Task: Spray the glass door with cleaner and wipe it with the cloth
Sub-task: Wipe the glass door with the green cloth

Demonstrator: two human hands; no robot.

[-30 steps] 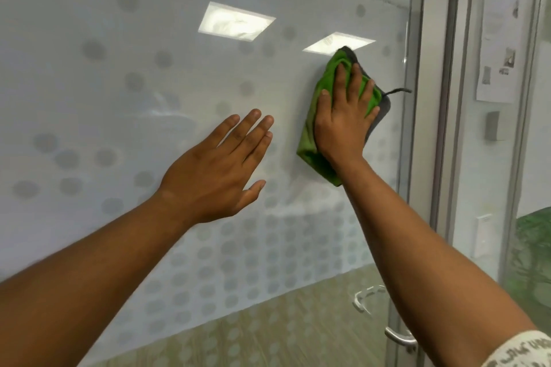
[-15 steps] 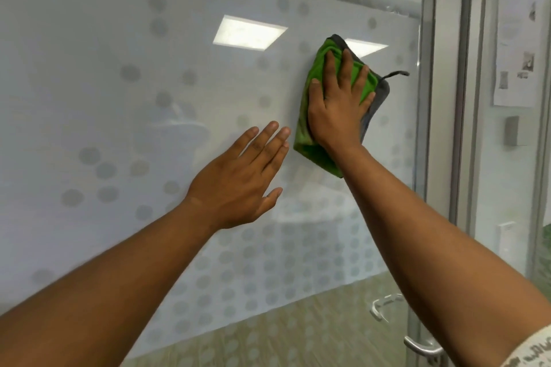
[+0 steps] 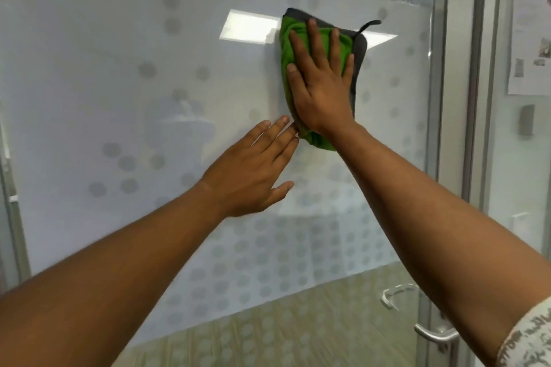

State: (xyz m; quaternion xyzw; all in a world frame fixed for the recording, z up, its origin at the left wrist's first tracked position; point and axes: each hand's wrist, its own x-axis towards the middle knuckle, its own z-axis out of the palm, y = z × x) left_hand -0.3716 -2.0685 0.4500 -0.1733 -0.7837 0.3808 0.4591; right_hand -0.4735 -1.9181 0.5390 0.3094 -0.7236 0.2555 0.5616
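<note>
The right hand (image 3: 320, 80) lies flat with its fingers spread over the green cloth (image 3: 287, 48), pressing it against the glass door (image 3: 119, 74) in the upper middle of the frame. The cloth is folded, green on the side that shows with a grey backing along its right and top edges, and a thin dark loop (image 3: 369, 24) sticks out at its upper right corner. The left hand (image 3: 253, 170) sits lower and to the left, fingers straight and close together, its fingertips just beside the bottom edge of the cloth; it appears to rest on the glass, though contact cannot be told for sure. No spray bottle is in view, so the step in hand looks like wiping.

The main risk is the cloth slipping. It is held only by flat pressure, not gripped, and its lower green end hangs out below the right wrist; a quick stroke or lighter pressure could let it bunch up or drop away from the pane. The bare left palm could also leave fresh smears on the frosted, dotted glass. Leaning on the pane with both arms may push the door on its hinges. A wide sweep to the right could knock the hand against the metal frame (image 3: 441, 98) at the right of the frame.
</note>
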